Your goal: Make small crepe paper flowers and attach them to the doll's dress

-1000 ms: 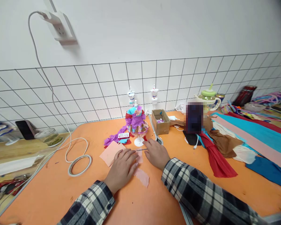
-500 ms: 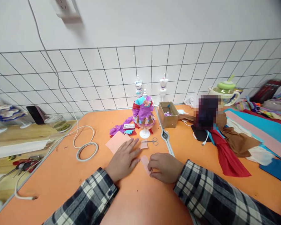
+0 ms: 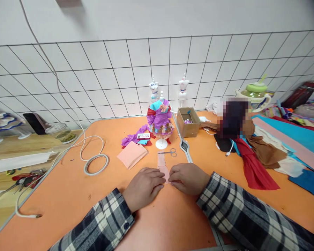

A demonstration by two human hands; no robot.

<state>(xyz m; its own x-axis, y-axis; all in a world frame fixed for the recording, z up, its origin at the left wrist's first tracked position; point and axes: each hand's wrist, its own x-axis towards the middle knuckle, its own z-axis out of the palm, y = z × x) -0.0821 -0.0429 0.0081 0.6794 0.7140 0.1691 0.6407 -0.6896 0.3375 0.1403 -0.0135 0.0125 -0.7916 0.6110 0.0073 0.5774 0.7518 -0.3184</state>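
Note:
A narrow strip of pink crepe paper (image 3: 162, 165) lies on the orange table (image 3: 68, 195) in front of me. My left hand (image 3: 144, 187) and my right hand (image 3: 188, 178) meet at its near end, fingers pinched together on the paper. Small scissors (image 3: 169, 152) lie just beyond the strip. A folded pink sheet (image 3: 132, 154) rests to the left. Behind stands a small mannequin in a purple paper dress (image 3: 161, 122).
A cardboard box (image 3: 188, 122), a coiled white cable (image 3: 95, 164) and two bare mini mannequins (image 3: 183, 87) stand further back. Crepe paper sheets in red, brown, teal and pink (image 3: 267, 153) cover the right side. A jar (image 3: 60, 132) and phone (image 3: 36, 122) sit left.
Both hands drew back toward me and came together on the pink strip. The right hand left the scissors, which now lie on the table. The camera tilted downward.

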